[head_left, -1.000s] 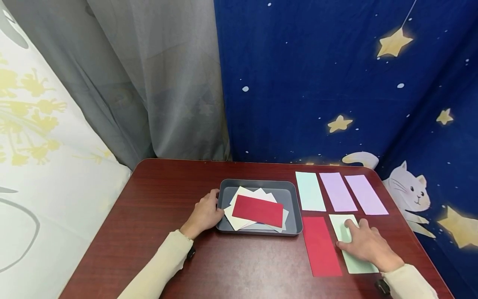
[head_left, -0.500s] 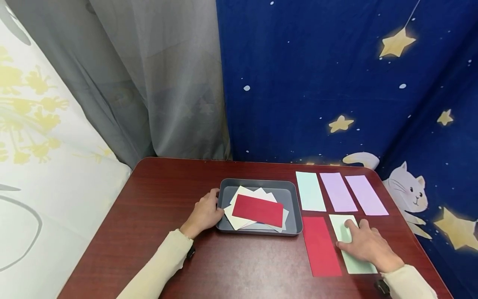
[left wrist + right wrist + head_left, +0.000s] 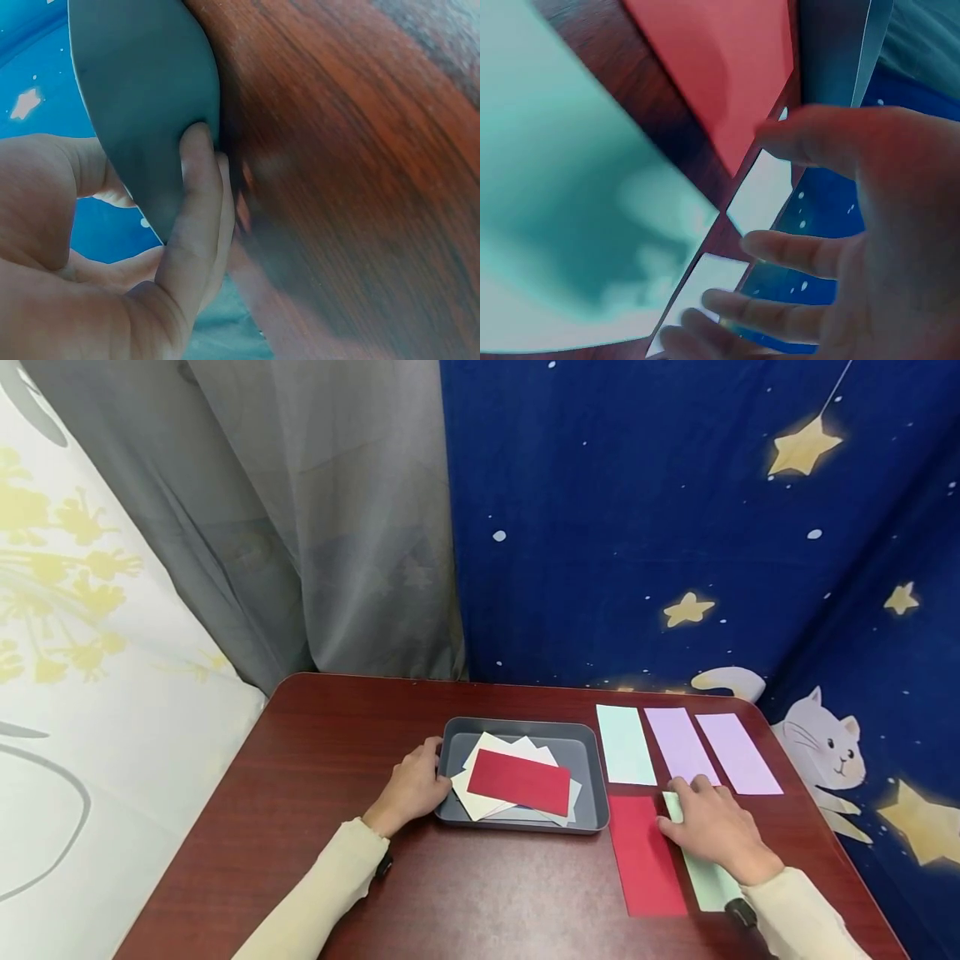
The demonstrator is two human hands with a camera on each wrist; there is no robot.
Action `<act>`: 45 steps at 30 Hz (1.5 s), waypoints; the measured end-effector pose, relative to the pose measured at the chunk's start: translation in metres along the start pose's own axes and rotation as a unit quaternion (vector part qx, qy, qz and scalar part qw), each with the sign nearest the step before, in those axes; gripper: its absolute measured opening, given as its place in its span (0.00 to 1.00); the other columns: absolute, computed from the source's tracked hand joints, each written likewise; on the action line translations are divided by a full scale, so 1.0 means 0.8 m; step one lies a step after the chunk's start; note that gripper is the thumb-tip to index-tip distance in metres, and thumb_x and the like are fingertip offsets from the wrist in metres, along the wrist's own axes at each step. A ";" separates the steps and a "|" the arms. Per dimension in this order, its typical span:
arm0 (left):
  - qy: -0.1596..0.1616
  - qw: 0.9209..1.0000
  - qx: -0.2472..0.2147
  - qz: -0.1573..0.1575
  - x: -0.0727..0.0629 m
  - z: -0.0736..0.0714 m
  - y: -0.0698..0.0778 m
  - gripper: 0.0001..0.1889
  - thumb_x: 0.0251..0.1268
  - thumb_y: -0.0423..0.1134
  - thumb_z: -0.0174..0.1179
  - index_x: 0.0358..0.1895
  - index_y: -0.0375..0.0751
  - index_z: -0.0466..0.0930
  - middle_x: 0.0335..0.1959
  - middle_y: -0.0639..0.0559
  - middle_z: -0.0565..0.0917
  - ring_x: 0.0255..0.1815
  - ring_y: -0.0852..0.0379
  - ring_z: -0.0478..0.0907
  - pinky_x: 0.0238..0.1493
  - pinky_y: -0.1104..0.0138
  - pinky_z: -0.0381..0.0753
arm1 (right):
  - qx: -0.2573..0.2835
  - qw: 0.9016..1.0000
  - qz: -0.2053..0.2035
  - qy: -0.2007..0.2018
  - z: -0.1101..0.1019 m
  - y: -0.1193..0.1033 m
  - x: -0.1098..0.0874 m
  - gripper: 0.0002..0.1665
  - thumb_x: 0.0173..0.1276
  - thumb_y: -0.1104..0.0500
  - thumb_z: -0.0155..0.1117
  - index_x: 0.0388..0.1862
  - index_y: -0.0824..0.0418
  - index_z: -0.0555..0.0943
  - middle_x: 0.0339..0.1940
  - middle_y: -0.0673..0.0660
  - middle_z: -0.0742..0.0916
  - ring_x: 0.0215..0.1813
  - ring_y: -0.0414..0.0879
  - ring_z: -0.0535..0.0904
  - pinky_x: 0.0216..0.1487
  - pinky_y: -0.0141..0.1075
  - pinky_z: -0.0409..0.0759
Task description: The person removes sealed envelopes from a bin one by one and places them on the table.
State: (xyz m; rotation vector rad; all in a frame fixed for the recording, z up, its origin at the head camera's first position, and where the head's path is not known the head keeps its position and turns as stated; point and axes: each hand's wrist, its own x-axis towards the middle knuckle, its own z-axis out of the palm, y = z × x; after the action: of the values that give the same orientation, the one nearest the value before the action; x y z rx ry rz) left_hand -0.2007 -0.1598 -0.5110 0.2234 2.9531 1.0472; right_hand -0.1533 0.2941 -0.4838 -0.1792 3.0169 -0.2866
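On the left side of the dark grey tray [image 3: 576, 753], my left hand [image 3: 408, 789] pinches the rim; the left wrist view has its fingers [image 3: 196, 169] along the tray wall [image 3: 150, 97]. Inside the tray lies a red paper card [image 3: 519, 782] on several cream and grey ones [image 3: 467, 797]. My right hand [image 3: 712, 831], its fingers apart and holding nothing, hovers over a pale green paper card [image 3: 708, 883] and partly hides it. The right wrist view shows that hand's shadow on the green card [image 3: 547, 150]. Left of it lies another red card [image 3: 647, 860].
Behind the green card, a pale mint card [image 3: 626, 745] and two lilac ones, one left [image 3: 678, 743] and one right [image 3: 738, 753], form a row. The brown table [image 3: 360, 727] ends at grey and blue curtains [image 3: 570, 568].
My right hand has risen off the green card and shifted left and toward the far row. The left hand and tray stay put.
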 end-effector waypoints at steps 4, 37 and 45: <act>0.004 1.000 0.001 0.008 0.000 0.000 0.001 0.33 0.64 0.29 0.64 0.73 0.25 0.70 0.50 0.37 0.87 0.45 0.43 0.87 0.48 0.45 0.86 | -0.007 0.998 -0.033 0.046 0.000 -0.017 0.008 0.34 0.63 0.51 0.79 0.62 0.69 0.82 0.49 0.69 0.84 0.45 0.64 0.79 0.33 0.62 0.86; 0.014 0.999 0.002 0.037 0.017 0.021 -0.036 0.35 0.62 0.33 0.64 0.73 0.27 0.70 0.48 0.38 0.86 0.43 0.42 0.86 0.44 0.46 0.85 | -0.038 0.967 -0.238 0.085 0.001 -0.151 0.104 0.27 0.67 0.55 0.78 0.63 0.64 0.84 0.50 0.62 0.86 0.47 0.57 0.77 0.46 0.51 0.83; 0.002 1.000 0.004 0.015 0.015 0.018 -0.029 0.35 0.62 0.32 0.65 0.74 0.28 0.69 0.50 0.39 0.86 0.45 0.43 0.86 0.48 0.45 0.85 | -0.028 0.964 -0.264 0.028 0.005 -0.173 0.121 0.27 0.69 0.53 0.77 0.64 0.61 0.84 0.53 0.59 0.86 0.50 0.55 0.77 0.50 0.50 0.82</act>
State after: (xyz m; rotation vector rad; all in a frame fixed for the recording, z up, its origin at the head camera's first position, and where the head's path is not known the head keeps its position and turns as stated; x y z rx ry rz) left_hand -0.2154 -0.1672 -0.5364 0.2680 2.9680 1.0403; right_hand -0.2337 0.1462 -0.4697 -1.0009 2.9745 -0.2488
